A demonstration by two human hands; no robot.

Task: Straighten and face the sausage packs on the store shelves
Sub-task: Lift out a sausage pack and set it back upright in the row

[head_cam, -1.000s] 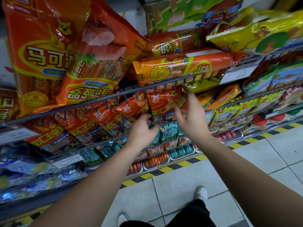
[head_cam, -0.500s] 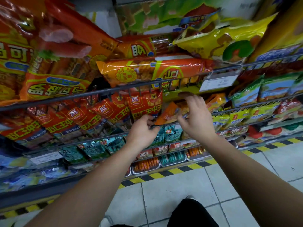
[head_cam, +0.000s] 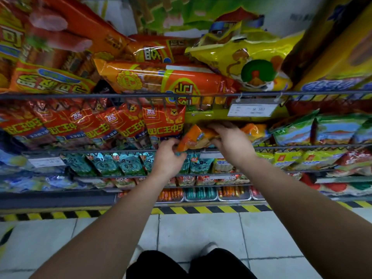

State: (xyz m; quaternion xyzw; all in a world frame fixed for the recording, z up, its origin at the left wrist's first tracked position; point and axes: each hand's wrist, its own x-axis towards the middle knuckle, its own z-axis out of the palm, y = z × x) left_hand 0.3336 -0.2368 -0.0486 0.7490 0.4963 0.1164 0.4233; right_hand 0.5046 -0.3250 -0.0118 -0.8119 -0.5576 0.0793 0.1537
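L grip (head_cam: 169,156), R grip (head_cam: 231,141) hold pack (head_cam: 193,137).

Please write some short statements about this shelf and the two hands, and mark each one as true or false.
1. The left hand and the right hand both hold the small orange pack. True.
2. The row of red packs stands to the right of the orange pack. False: it stands to its left.
3. A white price tag hangs on the wire rail above the right hand. True.
4. The teal packs are on the shelf above the hands. False: they are on the shelf below.
5. The floor stripe at the shelf base is red and white. False: it is yellow and black.
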